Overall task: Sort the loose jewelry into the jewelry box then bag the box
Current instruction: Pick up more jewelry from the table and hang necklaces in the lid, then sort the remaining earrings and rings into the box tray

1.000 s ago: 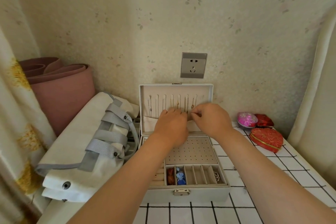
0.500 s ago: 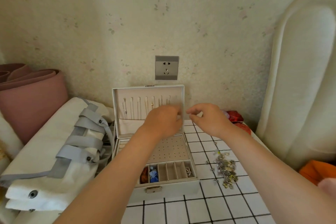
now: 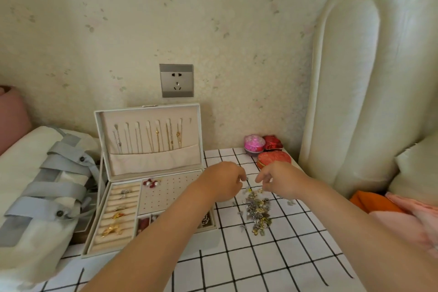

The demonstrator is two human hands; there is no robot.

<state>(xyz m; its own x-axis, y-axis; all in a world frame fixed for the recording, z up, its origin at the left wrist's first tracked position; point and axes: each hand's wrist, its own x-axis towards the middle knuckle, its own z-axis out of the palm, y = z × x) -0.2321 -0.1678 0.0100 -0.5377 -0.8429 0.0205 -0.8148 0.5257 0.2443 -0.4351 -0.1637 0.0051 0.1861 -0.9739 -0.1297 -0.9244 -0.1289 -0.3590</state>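
Jewelry pile (image 3: 257, 211) sits loose on the checked table (image 3: 284, 256), just right of the open jewelry box (image 3: 151, 178). Both hands, left hand (image 3: 222, 184) and right hand (image 3: 279, 180), hover over it, fingers curled; can't tell if they're pinching anything. Tangled bits could easily drag along and scatter

1. The open jewelry box (image 3: 151, 180) sits on the checked counter (image 3: 272, 265), its lid upright against the wall with chains (image 3: 151, 137) hanging inside.
2. Rings (image 3: 118, 208) fill the box's left rolls; red and pearl earrings (image 3: 151, 183) sit on the dotted pad.
3. A loose jewelry pile (image 3: 257, 211) lies right of the box.
4. The left hand (image 3: 225, 184) and right hand (image 3: 279, 179) hover over the pile's far end, fingers curled.
5. A white bag (image 3: 40, 197) with grey straps lies left of the box.
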